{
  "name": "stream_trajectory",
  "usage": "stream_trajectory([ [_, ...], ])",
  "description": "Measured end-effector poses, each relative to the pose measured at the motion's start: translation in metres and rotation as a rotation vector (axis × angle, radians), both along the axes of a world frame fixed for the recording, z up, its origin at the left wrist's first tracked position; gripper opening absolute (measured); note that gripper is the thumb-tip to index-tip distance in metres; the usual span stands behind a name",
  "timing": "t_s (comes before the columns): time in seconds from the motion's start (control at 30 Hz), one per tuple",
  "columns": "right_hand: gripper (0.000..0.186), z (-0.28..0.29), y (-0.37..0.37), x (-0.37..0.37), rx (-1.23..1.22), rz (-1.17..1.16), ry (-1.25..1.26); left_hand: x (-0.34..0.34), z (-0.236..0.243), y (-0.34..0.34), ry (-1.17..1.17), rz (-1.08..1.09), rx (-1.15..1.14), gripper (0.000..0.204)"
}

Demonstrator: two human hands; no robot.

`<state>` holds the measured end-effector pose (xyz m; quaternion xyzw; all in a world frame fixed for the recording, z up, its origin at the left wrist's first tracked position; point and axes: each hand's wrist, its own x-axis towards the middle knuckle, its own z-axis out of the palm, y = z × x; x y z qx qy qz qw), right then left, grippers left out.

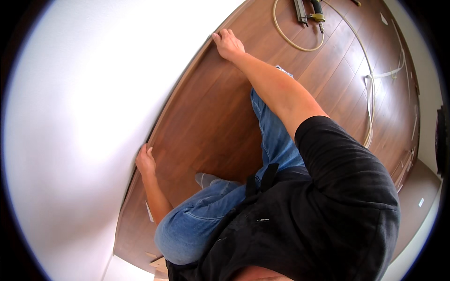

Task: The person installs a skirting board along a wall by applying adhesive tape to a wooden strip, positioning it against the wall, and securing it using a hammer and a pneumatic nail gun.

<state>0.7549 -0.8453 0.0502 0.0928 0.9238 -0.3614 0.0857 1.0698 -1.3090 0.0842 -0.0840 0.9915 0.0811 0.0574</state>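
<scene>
A thin brown wooden skirting strip (176, 93) runs along the foot of the white wall, where it meets the wood-look floor. At the strip's farther part, my right hand (229, 45) is closed, with its fingers curled over the top edge beside the wall. Nearer to me, my left hand (146, 161) grips the same strip between fingers and thumb. Some fingertips of both hands are hidden against the wall side. The strip lies close along the wall between the two hands.
A nail gun (317, 14) lies on the brown plank floor (328, 56) at the far right, with a pale air hose (363, 44) looping from it. A white strap (389, 74) lies beside the hose. Wood scraps (160, 265) sit near the lower left. My bent legs (197, 220) are close by.
</scene>
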Motion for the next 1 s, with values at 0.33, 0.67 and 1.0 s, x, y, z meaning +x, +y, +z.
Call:
stream_trajectory([
  [0.33,0.051,-0.0009,0.0014,0.0017,0.0,0.002,0.028,-0.0027,0.0018,0.0014,0.0,0.007,0.013,0.028],
  [0.67,0.051,-0.0014,0.0026,0.0007,0.001,-0.003,0.0,-0.0025,0.0024,0.0021,-0.021,0.005,0.005,0.028],
  [1.0,0.05,-0.0005,0.0003,0.0016,-0.014,-0.014,-0.007,-0.0002,-0.0018,-0.0019,-0.002,-0.01,0.005,0.028],
])
